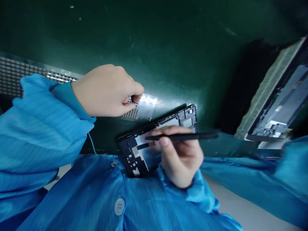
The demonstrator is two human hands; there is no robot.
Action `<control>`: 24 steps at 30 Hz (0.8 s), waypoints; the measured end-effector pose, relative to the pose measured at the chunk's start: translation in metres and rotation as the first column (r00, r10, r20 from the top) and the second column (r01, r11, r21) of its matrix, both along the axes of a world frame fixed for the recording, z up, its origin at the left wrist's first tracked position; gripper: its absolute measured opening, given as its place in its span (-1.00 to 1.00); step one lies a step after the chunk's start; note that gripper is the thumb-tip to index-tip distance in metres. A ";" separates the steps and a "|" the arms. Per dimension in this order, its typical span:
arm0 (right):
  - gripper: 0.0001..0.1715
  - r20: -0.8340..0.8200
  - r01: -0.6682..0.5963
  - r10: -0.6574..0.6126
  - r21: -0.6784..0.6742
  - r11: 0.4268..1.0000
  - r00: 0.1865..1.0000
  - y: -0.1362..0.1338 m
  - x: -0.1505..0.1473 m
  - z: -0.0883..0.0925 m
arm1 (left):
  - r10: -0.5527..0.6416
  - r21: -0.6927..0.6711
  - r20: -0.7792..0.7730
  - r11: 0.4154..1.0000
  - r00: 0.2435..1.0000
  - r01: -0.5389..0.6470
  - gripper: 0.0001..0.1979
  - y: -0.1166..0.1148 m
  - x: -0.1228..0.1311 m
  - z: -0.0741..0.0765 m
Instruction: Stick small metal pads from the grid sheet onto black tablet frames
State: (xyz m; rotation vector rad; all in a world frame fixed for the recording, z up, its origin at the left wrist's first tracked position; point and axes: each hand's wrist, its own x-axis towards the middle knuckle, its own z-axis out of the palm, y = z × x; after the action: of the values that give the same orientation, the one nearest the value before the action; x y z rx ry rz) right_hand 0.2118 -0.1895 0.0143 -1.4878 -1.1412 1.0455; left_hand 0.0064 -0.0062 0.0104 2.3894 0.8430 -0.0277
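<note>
A black smartphone mid-frame point(141, 154), its plastic and metal skeleton cut with small openings and backed by a pale panel, sits tilted at centre, just above the worker's chest and held up off the dark green work mat point(120, 41). The frame rests against the fingers of the right hand point(180, 157), which curl behind and around its lower edge. Thumb and forefinger close on a slim black stylus-like tool point(183, 136), whose pointed tip lies across the frame's pale panel. To the left, the left hand point(106, 91) is curled nearly shut, its thumb and fingertips point(134, 99) pinched on a clear plastic sheet point(146, 104) carrying rows of tiny dark square pieces point(132, 112). The sheet lies just beside the frame's far edge. Further left, a grid of small metallic squares point(14, 75) runs along the mat's edge; whether it belongs to the same sheet cannot be told. Both arms wear a blue striped smock point(36, 144), closed down the chest with a white button point(119, 206). A thin pale blue cord point(92, 143) hangs below the left cuff. Well off to the right, a dark device with grey panels point(276, 106) lies beside a pale green foam strip point(267, 89).
</note>
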 end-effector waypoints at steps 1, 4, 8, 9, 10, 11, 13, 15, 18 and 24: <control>-0.85 0.017 0.016 -0.017 0.044 0.999 1.000 -0.012 -0.007 -0.004 | 0.015 -0.019 -0.009 1.000 1.000 -0.015 -0.88 0.000 0.001 0.002; -0.82 0.084 0.024 -0.039 0.179 0.984 0.996 -0.026 -0.020 -0.016 | 0.103 -0.147 -0.041 0.983 0.994 -0.108 -0.91 0.000 0.005 0.009; -0.75 0.158 -0.003 -0.031 0.206 0.979 0.987 -0.020 -0.022 -0.022 | 0.133 -0.184 -0.101 0.971 0.986 -0.150 -0.90 0.000 0.008 0.013; -0.73 0.158 -0.016 -0.018 0.210 0.978 0.987 -0.018 -0.021 -0.021 | 0.114 -0.160 -0.110 0.978 0.987 -0.131 -0.91 0.000 0.008 0.013; -0.72 0.156 -0.021 -0.014 0.221 0.975 0.988 -0.017 -0.020 -0.020 | 0.093 -0.132 -0.112 0.985 0.989 -0.108 -0.91 0.000 0.008 0.012; -0.71 0.159 -0.028 -0.008 0.226 0.974 0.987 -0.017 -0.019 -0.019 | 0.074 -0.107 -0.111 0.991 0.991 -0.086 -0.90 0.000 0.007 0.011; -0.69 0.193 -0.058 0.016 0.218 0.974 0.981 -0.017 -0.018 -0.017 | 0.053 -0.081 -0.099 0.995 0.994 -0.061 -0.89 0.000 0.007 0.010; -0.67 0.247 -0.107 0.056 0.201 0.974 0.967 -0.018 -0.017 -0.016 | 0.068 -0.092 -0.091 0.993 0.993 -0.076 -0.91 0.000 0.007 0.009; -0.68 0.264 -0.113 0.055 0.211 0.971 0.963 -0.017 -0.015 -0.014 | 0.082 -0.110 -0.086 0.990 0.993 -0.092 -0.93 0.000 0.007 0.009; -0.70 0.170 -0.071 0.041 0.170 0.983 0.985 -0.013 -0.010 -0.011 | 0.006 -0.023 -0.060 1.000 0.998 -0.008 -0.79 0.000 0.003 0.004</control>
State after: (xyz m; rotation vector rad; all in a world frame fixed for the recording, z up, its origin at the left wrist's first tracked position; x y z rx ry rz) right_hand 0.2022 -0.2023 0.0032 -1.4288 -1.3644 0.8458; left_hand 0.0093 -0.0060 0.0145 2.3745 0.8743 -0.1062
